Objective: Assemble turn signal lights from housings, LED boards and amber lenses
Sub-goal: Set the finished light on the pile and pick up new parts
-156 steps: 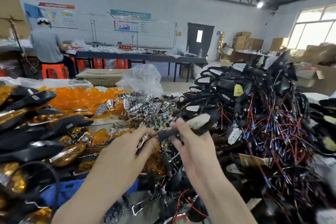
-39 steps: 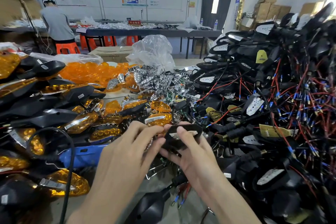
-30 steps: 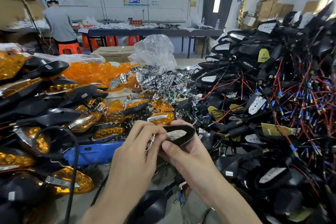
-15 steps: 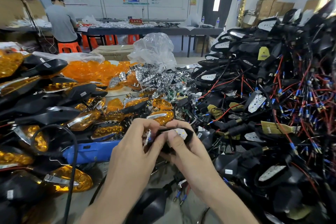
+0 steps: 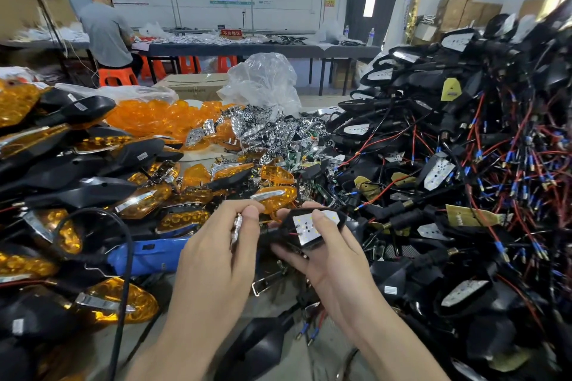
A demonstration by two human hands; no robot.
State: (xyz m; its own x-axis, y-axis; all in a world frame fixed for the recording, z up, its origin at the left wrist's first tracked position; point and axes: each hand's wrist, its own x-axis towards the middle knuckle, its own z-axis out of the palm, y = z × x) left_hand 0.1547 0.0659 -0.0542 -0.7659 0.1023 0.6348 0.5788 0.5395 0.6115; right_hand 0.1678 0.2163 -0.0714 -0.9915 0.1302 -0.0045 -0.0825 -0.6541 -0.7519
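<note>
My right hand [image 5: 325, 260] grips a black turn signal housing [image 5: 289, 233] with a white LED board [image 5: 306, 226] seated in it, thumb pressing on the board. My left hand [image 5: 223, 244] pinches a chrome reflector piece [image 5: 236, 227] just left of the housing, fingers curled round it. Loose amber lenses [image 5: 154, 116] are heaped at the back left. Chrome reflectors and small boards [image 5: 272, 133] lie in a pile behind my hands.
Finished black-and-amber lights [image 5: 77, 182] are stacked on the left. A big tangle of wired black housings [image 5: 464, 164] fills the right. A blue tool [image 5: 145, 254] lies left of my hands. A clear plastic bag [image 5: 263, 83] stands behind. A person [image 5: 105, 31] sits at a far table.
The housing has tilted so the LED board faces up, and my right thumb now presses on it. My left hand still holds the chrome piece beside it.
</note>
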